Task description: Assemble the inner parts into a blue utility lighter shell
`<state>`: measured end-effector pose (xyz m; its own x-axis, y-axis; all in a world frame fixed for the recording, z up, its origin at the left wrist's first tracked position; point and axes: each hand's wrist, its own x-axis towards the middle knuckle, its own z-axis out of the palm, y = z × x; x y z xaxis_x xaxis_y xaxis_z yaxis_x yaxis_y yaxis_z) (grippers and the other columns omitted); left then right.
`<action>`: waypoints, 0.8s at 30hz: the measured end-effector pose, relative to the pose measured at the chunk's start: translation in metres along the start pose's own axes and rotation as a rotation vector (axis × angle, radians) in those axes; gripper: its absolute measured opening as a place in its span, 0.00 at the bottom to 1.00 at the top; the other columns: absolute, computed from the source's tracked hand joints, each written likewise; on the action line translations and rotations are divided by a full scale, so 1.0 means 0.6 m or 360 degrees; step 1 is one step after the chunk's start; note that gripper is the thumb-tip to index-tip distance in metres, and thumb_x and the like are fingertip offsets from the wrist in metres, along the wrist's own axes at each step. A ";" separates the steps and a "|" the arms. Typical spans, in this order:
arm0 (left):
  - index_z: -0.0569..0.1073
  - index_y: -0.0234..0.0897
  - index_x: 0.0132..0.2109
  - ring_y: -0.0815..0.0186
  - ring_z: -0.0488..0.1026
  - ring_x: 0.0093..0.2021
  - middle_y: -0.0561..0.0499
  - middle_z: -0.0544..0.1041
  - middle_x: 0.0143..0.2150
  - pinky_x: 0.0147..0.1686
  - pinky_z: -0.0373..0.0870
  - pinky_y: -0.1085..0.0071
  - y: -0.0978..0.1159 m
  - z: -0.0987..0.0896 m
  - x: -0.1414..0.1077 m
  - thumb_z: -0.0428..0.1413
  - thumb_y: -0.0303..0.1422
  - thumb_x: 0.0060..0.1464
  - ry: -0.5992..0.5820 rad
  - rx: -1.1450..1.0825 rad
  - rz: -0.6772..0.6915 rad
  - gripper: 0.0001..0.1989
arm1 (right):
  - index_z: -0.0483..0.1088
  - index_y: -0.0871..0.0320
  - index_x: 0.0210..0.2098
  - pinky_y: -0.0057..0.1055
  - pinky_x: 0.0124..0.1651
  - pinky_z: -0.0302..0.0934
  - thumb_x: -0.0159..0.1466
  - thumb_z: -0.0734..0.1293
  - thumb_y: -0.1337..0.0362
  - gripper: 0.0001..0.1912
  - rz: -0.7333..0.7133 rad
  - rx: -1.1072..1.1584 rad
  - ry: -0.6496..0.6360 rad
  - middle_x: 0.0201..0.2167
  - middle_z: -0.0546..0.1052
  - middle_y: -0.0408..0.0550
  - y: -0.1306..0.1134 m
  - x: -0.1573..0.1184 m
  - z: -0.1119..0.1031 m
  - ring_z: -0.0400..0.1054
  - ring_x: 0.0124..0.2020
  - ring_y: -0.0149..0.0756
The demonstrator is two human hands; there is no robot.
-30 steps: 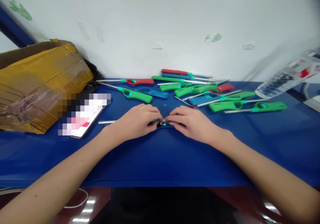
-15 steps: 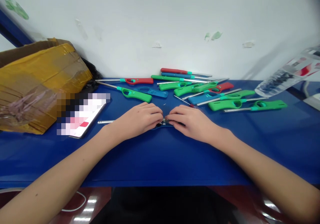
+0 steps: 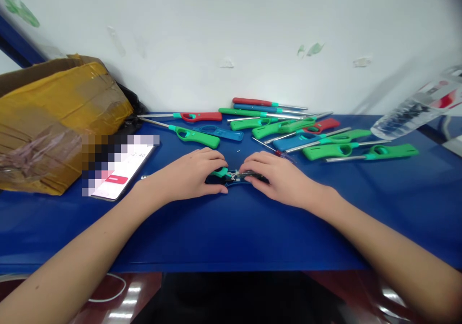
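An opened gas lighter [image 3: 235, 175] lies on the blue table between my hands, its inner parts exposed: a teal trigger piece, a thin pale wire and a dark body in a blue shell. My left hand [image 3: 189, 174] grips its left part, fingers curled over the far side and thumb along the near side. Around the right part, my right hand [image 3: 279, 175] is closed, fingertips and thumb at the inner parts. Most of the metal tube is hidden under my left forearm. Just beyond the hands lies a tiny metal pin [image 3: 238, 150].
Several green, red and blue lighters [image 3: 325, 151] lie along the back of the table [image 3: 238, 232]. At left are a lit phone [image 3: 122, 174] and a taped cardboard box [image 3: 65, 122]. A plastic bottle [image 3: 407, 112] lies tilted at right. A white wall rises behind.
My left hand has shifted slightly left, its thumb parting from the fingertips, so the teal piece and thin wire now show. My right hand stays at the lighter's right part.
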<state>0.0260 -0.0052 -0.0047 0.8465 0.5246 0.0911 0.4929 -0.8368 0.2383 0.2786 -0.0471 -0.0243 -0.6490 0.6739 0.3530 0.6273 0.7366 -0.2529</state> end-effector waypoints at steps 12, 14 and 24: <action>0.70 0.37 0.46 0.58 0.70 0.45 0.47 0.74 0.44 0.44 0.67 0.64 0.013 0.004 0.006 0.60 0.42 0.56 0.0010 -0.0047 -0.0177 0.17 | 0.76 0.58 0.45 0.36 0.46 0.68 0.68 0.63 0.69 0.10 -0.0184 -0.0108 0.0234 0.42 0.79 0.52 0.004 -0.001 0.001 0.73 0.41 0.38; 0.70 0.37 0.46 0.58 0.70 0.44 0.47 0.74 0.44 0.43 0.67 0.64 0.013 0.004 0.006 0.60 0.42 0.56 0.0017 -0.0033 -0.0185 0.17 | 0.75 0.58 0.45 0.35 0.45 0.68 0.68 0.63 0.69 0.11 -0.0197 -0.0129 0.0239 0.42 0.78 0.51 0.003 -0.002 0.001 0.73 0.41 0.38; 0.71 0.36 0.47 0.58 0.71 0.44 0.48 0.75 0.42 0.42 0.67 0.65 0.021 0.005 0.009 0.60 0.40 0.56 0.0001 0.0029 -0.0219 0.15 | 0.75 0.58 0.46 0.30 0.42 0.69 0.68 0.62 0.68 0.11 -0.0132 -0.0150 0.0246 0.43 0.79 0.51 -0.001 -0.004 0.002 0.75 0.40 0.35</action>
<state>0.0373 -0.0134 -0.0041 0.7704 0.6348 0.0592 0.6080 -0.7595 0.2312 0.2791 -0.0492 -0.0259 -0.6310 0.5889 0.5050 0.6166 0.7758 -0.1342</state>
